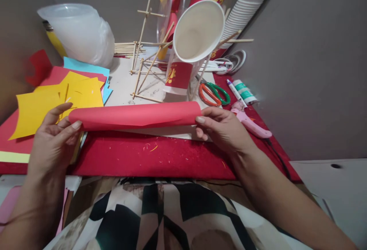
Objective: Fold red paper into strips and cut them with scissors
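- Red cloth (172,154) spreads below the red paper roll (137,115).
- Left hand (54,135) pinches the roll's left end; right hand (225,127), its right end.
- Either grip slackening could let the roll spring open, its edge looking loose.
- Behind the roll: a paper cup (199,30), pale inside showing; nested translucent bowls (88,30).

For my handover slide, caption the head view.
Left hand and right hand hold rolled red paper by its ends, scissors and cups beyond.
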